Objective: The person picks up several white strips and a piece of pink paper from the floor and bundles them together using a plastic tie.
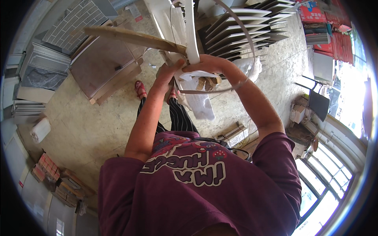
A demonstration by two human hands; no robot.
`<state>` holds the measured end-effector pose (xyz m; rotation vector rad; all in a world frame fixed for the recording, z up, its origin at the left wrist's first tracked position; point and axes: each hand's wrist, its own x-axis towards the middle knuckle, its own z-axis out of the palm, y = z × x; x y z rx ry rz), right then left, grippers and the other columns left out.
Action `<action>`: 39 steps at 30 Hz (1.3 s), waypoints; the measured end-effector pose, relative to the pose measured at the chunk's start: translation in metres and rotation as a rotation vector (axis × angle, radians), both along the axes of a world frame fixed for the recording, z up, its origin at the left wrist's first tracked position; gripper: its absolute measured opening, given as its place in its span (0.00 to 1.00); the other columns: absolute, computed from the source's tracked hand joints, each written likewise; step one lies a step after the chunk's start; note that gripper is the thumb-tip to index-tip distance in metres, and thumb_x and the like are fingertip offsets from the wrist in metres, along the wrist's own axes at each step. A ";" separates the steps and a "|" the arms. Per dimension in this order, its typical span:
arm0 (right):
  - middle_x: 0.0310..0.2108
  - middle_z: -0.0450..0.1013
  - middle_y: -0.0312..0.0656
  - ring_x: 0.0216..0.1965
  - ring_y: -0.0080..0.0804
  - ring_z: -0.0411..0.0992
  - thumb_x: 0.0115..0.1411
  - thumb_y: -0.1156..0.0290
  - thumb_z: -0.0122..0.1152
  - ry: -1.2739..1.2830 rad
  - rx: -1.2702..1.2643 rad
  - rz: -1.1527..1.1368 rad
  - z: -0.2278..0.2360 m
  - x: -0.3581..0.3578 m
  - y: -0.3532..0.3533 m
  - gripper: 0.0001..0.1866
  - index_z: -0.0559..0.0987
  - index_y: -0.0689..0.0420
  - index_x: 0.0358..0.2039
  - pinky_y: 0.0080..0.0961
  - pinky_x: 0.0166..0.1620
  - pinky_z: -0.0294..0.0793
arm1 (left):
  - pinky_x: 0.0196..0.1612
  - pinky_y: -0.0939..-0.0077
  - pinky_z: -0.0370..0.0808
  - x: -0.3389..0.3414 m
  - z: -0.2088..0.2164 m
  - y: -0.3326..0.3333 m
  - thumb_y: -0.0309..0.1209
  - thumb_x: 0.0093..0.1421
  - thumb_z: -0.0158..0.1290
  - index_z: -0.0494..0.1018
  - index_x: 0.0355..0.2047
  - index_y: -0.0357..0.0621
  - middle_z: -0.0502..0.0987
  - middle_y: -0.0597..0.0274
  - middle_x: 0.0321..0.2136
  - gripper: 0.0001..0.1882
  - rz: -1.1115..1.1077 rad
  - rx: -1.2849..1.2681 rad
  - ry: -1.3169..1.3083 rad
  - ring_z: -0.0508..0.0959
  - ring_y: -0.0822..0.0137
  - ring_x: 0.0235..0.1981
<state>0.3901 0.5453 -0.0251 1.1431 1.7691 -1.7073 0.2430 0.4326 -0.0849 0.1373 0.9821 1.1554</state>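
Note:
Both of my arms reach out from my maroon shirt toward a bundle held in front of me. My left hand (168, 74) is closed around the lower end of a long white board (190, 31), where a brown cardboard strip (130, 37) sticks out to the left. My right hand (208, 63) grips the same white board from the right, just beside the left hand. A grey strapping band (249, 43) loops loosely around my right wrist and the bundle. White plastic wrap (201, 103) hangs below the hands. My feet in red sandals (139, 89) show beneath.
Stacked grey tiles (244, 27) fan out behind the bundle. A large flat tile in a cardboard frame (103, 67) lies on the floor at left, with a white jerrycan (39, 130) and small red boxes (45, 166) nearer. A dark chair (317, 101) and windows (327, 185) are at right.

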 end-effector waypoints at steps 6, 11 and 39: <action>0.36 0.75 0.40 0.38 0.27 0.71 0.51 0.58 0.65 0.030 -0.139 -0.064 0.007 0.000 -0.007 0.25 0.75 0.60 0.45 0.23 0.41 0.70 | 0.41 0.74 0.71 -0.005 -0.006 0.004 0.51 0.51 0.58 0.65 0.49 0.33 0.74 0.57 0.40 0.36 0.029 -0.102 -0.016 0.74 0.67 0.39; 0.36 0.75 0.39 0.36 0.26 0.71 0.52 0.59 0.64 -0.047 -0.330 -0.122 0.008 -0.001 -0.010 0.24 0.75 0.60 0.45 0.22 0.38 0.71 | 0.40 0.73 0.72 -0.013 -0.007 0.010 0.49 0.49 0.61 0.66 0.47 0.31 0.75 0.55 0.39 0.36 0.027 -0.170 -0.042 0.76 0.65 0.37; 0.33 0.71 0.42 0.38 0.34 0.72 0.58 0.67 0.53 0.246 0.783 -0.176 0.028 -0.013 -0.024 0.19 0.68 0.54 0.51 0.26 0.41 0.70 | 0.31 0.79 0.70 -0.004 -0.009 0.026 0.37 0.49 0.62 0.74 0.35 0.31 0.77 0.60 0.29 0.20 0.263 -0.072 0.466 0.74 0.75 0.27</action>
